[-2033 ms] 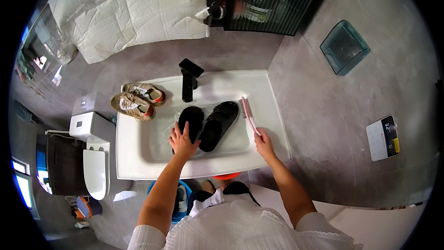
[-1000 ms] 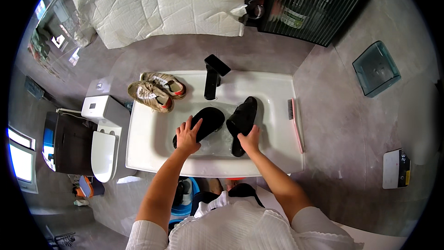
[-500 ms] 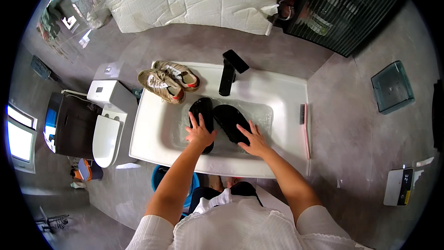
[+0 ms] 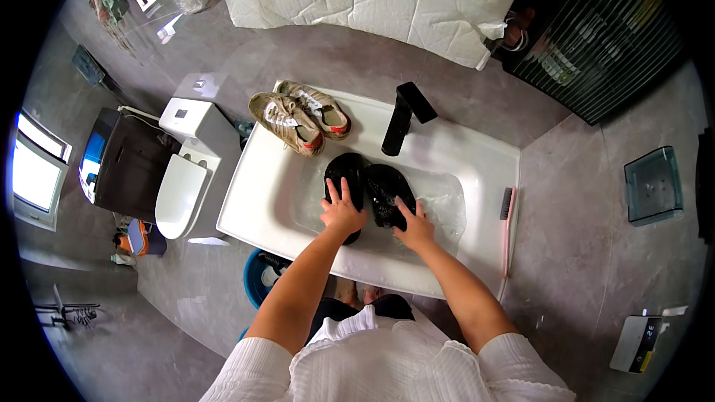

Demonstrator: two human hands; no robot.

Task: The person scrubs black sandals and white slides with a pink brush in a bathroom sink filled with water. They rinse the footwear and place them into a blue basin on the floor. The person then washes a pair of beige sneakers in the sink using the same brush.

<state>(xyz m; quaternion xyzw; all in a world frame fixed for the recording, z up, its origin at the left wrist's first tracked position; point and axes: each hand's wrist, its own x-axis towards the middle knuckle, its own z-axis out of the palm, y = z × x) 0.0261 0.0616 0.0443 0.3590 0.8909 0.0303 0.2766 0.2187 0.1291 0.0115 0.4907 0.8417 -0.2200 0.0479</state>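
Two black slipper-shaped shoes lie side by side in the water of the white basin. My left hand (image 4: pixel 343 212) rests on the left black slipper (image 4: pixel 344 167) with its fingers spread, pressing on its top. The right black slipper (image 4: pixel 383 187) looks wet and shiny. At its lower right edge, my right hand (image 4: pixel 415 229) touches it with fingers apart. Both slippers' undersides are hidden in the water. A pair of dirty beige lace-up sneakers (image 4: pixel 287 123) sits on the basin's far left corner, away from my hands.
The white basin (image 4: pixel 246 205) has a black faucet (image 4: pixel 402 119) at its back. A pink-handled brush (image 4: pixel 507 231) lies on its right rim. A blue tub (image 4: pixel 253 279) stands on the floor below. A toilet (image 4: pixel 181 193) is to the left, a ribbed dark cabinet (image 4: pixel 588 45) back right.
The view has shifted and turned a little. The right slipper has swung more upright, nearer the left one, and turned wet and shiny. Both hands remain on the slippers.
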